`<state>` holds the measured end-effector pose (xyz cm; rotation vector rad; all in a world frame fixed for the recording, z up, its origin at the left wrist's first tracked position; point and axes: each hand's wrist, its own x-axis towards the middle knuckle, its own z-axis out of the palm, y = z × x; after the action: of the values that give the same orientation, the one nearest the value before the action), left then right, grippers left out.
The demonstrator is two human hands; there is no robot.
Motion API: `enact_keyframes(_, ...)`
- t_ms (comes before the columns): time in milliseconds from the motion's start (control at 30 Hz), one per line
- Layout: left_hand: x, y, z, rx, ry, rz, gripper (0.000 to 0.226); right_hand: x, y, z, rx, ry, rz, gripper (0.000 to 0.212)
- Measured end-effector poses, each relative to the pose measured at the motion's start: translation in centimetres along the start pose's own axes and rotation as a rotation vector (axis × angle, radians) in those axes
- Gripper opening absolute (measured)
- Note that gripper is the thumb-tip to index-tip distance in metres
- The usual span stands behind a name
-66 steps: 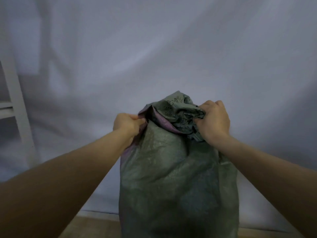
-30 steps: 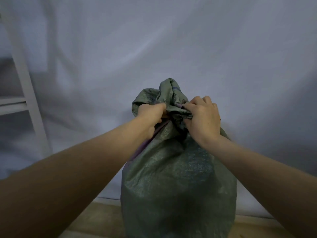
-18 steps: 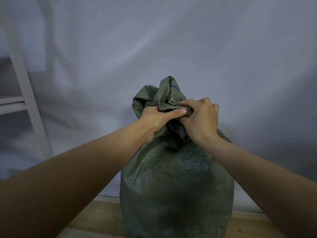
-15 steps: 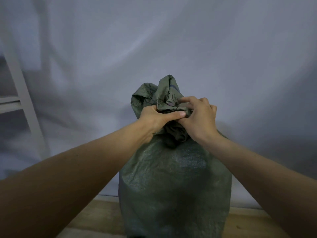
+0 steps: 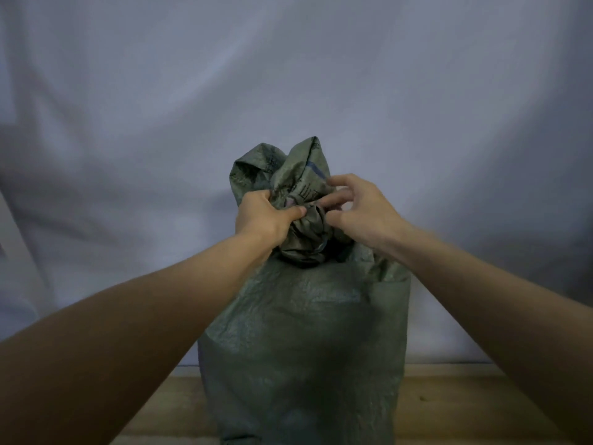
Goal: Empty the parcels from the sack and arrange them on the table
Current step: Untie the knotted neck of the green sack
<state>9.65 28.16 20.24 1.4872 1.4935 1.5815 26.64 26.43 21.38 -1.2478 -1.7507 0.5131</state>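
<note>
A tall grey-green woven sack (image 5: 305, 342) stands upright on the wooden table (image 5: 449, 403) in front of me. Its neck is bunched and twisted shut, with crumpled printed fabric sticking up above the twist. My left hand (image 5: 264, 216) is closed around the left side of the bunched neck, thumb pressed across it. My right hand (image 5: 359, 208) hovers at the right side of the neck with fingers spread, fingertips just touching the fabric. No parcels are visible; the sack hides its contents.
A pale grey-white cloth backdrop (image 5: 288, 91) hangs right behind the sack and fills the view. A strip of wooden tabletop shows on both sides of the sack's base.
My right hand has let go of the sack's neck and spread its fingers. My left hand keeps its grip. The white shelf frame at the left has slipped out of view.
</note>
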Motion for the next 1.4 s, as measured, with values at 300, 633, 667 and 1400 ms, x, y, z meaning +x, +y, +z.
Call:
enact_keyframes(300,1.6,0.1,-2.7,-0.112,0.076,-0.020,0.030,0.2,7.9,-1.9,-0.424,-0.151,0.266,0.078)
enact_keyframes(633,2.5,-0.9,-4.7,-0.143,0.145,-0.005,0.035,2.5,6.0,0.6,-0.236,0.005,0.200,0.015)
enact_keyframes(667,3.0,-0.8,-4.8,-0.135,0.163,-0.008,0.034,3.1,5.2,0.7,-0.117,0.052,0.227,0.017)
enact_keyframes(1400,6.9,4.6,-6.0,-0.274,0.241,0.110,0.029,9.6,-1.8,-0.7,0.344,0.461,0.098,0.016)
